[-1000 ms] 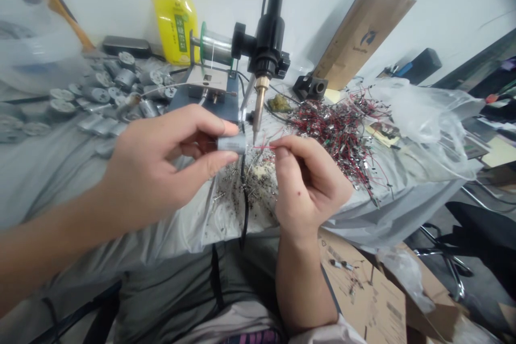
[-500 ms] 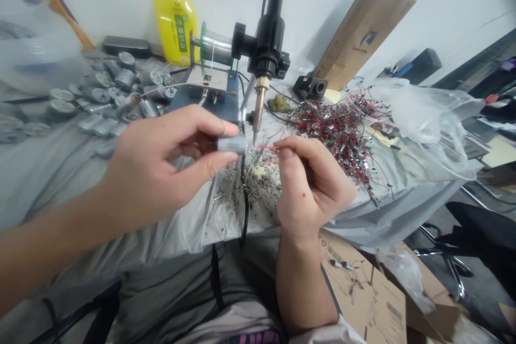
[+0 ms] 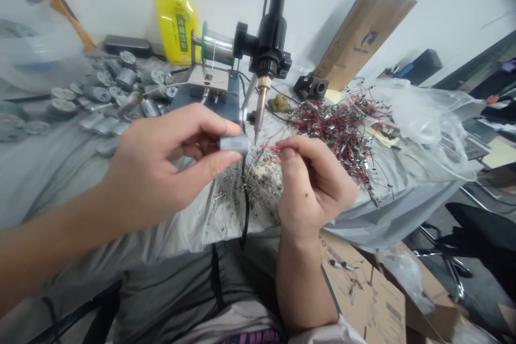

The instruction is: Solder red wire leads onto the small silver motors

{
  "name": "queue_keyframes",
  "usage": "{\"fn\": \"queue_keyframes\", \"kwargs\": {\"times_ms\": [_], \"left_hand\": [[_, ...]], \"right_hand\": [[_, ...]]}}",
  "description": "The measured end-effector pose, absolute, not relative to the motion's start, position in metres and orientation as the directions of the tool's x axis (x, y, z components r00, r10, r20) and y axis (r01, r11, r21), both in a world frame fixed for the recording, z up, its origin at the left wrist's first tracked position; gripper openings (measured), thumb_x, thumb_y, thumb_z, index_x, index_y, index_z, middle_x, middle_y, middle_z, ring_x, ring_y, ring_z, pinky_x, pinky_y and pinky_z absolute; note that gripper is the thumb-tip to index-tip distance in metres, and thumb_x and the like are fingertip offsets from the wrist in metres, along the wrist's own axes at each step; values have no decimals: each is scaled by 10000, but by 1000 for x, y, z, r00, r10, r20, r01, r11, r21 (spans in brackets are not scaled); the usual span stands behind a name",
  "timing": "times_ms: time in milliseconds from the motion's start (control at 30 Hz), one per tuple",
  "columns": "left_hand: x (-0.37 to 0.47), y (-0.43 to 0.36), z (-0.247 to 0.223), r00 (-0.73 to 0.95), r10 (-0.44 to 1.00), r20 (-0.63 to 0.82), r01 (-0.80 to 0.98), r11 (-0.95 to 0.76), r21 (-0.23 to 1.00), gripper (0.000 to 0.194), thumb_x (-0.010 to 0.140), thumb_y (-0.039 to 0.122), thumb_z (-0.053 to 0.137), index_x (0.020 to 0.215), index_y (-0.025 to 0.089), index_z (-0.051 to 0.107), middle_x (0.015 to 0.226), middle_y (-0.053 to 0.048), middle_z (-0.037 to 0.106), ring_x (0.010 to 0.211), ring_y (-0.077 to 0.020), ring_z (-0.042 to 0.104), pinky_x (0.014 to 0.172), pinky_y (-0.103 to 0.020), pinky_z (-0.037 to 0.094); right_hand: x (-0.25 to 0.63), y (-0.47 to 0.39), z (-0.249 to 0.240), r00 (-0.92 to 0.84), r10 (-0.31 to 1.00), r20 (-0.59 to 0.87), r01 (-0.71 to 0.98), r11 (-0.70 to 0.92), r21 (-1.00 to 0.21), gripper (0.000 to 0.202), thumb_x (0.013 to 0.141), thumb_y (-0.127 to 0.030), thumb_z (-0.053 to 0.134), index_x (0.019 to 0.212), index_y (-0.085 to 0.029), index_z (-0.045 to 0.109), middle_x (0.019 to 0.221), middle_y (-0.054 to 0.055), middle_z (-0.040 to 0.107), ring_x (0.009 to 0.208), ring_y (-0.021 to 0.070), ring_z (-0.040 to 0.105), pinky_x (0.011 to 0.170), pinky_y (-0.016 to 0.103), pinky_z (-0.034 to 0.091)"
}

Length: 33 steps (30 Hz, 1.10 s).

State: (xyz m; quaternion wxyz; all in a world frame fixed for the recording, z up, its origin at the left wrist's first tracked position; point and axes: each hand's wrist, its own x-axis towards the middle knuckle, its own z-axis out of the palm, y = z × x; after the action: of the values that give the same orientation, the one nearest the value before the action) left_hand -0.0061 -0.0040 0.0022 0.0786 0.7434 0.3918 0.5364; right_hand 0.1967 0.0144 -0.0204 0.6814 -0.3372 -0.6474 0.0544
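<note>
My left hand (image 3: 173, 156) pinches a small grey metal cylinder (image 3: 234, 144) between thumb and forefinger, its axis lying sideways. My right hand (image 3: 314, 177) is closed on a thin red wire (image 3: 271, 147), which points left to the cylinder's right end. Whether wire and cylinder touch is too small to tell. The tip of a soldering iron (image 3: 260, 107), clamped in a black holder (image 3: 268, 43), comes down just right of the cylinder, over the wire's end. Behind my left hand stands a solder spool (image 3: 217, 47) on a metal feeder (image 3: 207, 81).
Many grey cylinders (image 3: 124, 79) are heaped at the left. A tangle of red-wired parts (image 3: 334, 129) lies at the right, beside clear plastic bags (image 3: 423, 118). A yellow bottle (image 3: 176, 27) and a tall paper bag (image 3: 363, 35) stand at the back. A black cable (image 3: 245, 204) hangs over the edge.
Both hands, with the cylinder and wire, have shifted very slightly right in the picture, as has the iron. Both grips look the same.
</note>
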Motion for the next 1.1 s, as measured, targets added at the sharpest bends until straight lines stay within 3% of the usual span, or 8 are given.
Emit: {"fn": "queue_keyframes", "kwargs": {"times_ms": [167, 333, 967, 1100], "left_hand": [[-7, -4, 1, 135, 650, 748, 516, -691, 507, 201, 934, 220, 821, 1127, 262, 781, 975, 29, 808, 757, -130, 740, 673, -245, 639], [-7, -4, 2, 165, 637, 753, 497, -713, 494, 220, 925, 178, 829, 1131, 231, 777, 961, 37, 801, 767, -92, 728, 711, -177, 622], [-8, -8, 4, 184, 662, 727, 544, -684, 486, 228, 946, 148, 825, 1159, 215, 780, 1027, 27, 811, 853, -99, 747, 760, -198, 620], [-8, -8, 4, 181, 681, 710, 573, -660, 487, 175, 990, 229, 786, 1162, 255, 771, 1029, 39, 806, 859, -116, 755, 759, -234, 631]], "right_hand": [[197, 13, -20, 137, 528, 838, 365, 759, -538, 166, 977, -141, 655, 930, -224, 791, 778, -7, 690, 699, 142, 610, 600, 313, 443], [196, 14, -19, 138, 518, 844, 328, 781, -532, 178, 969, -110, 653, 931, -225, 785, 750, -22, 668, 676, 131, 584, 586, 301, 415], [197, 13, -19, 125, 530, 839, 347, 769, -537, 163, 970, -128, 660, 935, -221, 788, 763, -18, 676, 669, 127, 576, 579, 306, 414], [197, 13, -19, 120, 531, 839, 346, 769, -537, 170, 973, -124, 655, 942, -222, 790, 758, -21, 668, 663, 125, 564, 577, 305, 408]]}}
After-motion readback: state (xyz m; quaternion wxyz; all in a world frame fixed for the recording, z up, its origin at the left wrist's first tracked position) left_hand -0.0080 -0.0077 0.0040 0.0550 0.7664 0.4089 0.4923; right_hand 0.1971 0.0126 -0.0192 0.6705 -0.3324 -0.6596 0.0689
